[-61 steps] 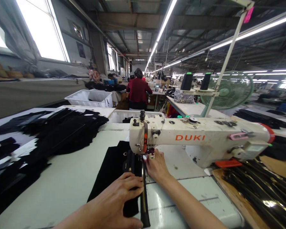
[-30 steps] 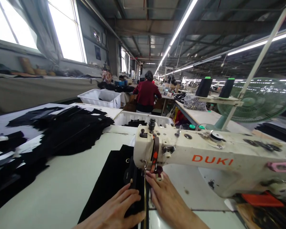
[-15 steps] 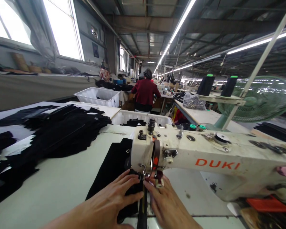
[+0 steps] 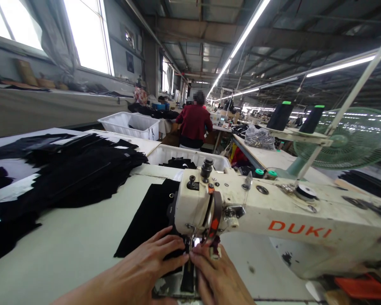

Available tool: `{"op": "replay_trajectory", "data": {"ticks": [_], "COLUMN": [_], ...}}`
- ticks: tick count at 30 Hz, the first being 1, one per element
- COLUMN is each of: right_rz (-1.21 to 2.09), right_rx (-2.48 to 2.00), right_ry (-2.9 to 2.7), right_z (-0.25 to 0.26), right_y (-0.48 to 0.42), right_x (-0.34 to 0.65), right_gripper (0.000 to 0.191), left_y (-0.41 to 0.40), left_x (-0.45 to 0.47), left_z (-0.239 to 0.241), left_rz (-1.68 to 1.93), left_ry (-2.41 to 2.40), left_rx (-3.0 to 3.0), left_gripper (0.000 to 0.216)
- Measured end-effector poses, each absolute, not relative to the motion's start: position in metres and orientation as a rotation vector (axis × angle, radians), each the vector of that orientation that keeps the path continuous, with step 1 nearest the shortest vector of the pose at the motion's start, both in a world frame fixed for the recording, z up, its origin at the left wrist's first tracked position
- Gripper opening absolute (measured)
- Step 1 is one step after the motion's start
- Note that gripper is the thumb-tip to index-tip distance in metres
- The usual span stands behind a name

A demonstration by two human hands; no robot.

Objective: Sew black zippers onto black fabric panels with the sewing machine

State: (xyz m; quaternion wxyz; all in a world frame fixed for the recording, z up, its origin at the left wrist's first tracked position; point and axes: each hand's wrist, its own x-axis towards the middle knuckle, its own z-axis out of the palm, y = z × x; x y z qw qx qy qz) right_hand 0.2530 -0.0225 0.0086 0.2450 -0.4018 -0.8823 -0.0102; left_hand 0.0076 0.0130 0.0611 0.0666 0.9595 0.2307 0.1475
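Observation:
A white DUKI sewing machine (image 4: pixel 273 216) stands on the pale table (image 4: pixel 66 245). A black fabric piece (image 4: pixel 149 216) with a zipper strip (image 4: pixel 188 275) lies under its needle head. My left hand (image 4: pixel 149 267) lies flat on the black fabric, fingers stretched toward the needle. My right hand (image 4: pixel 216 275) rests on the other side of the zipper strip, fingertips pressed down just below the presser foot. The two hands' fingertips nearly meet at the needle.
A heap of black cut pieces (image 4: pixel 66 173) covers the table's left. White bins (image 4: pixel 130 125) stand behind. A green fan (image 4: pixel 349 140) and two black thread cones (image 4: pixel 281 115) stand at the right. A person in a red top (image 4: pixel 193 125) works ahead, back turned.
Both hands have slid forward toward the needle with the fabric, and my fingertips have come closer together. The view has moved nearer the machine head.

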Motion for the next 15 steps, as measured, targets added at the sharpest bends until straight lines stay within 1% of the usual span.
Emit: {"op": "replay_trajectory", "data": {"ticks": [6, 11, 13, 15], "right_rz": [-0.070, -0.160, -0.215, -0.308], "right_rx": [-1.122, -1.106, -1.073, -1.007], "right_ry": [-2.382, -2.342, -2.360, -2.377], "right_z": [0.006, 0.009, 0.008, 0.005], "right_y": [-0.024, -0.023, -0.023, -0.021], "right_x": [0.254, 0.252, 0.252, 0.255], "right_gripper": [0.046, 0.047, 0.049, 0.049], "left_y": [0.018, 0.018, 0.019, 0.023], "left_x": [0.008, 0.006, 0.007, 0.007], "left_z": [0.049, 0.044, 0.044, 0.044], "left_rz": [0.547, 0.505, 0.509, 0.525], "left_ry": [0.719, 0.724, 0.687, 0.661], "left_rx": [2.838, 2.820, 2.779, 2.723], "left_gripper": [0.073, 0.073, 0.070, 0.060]}}
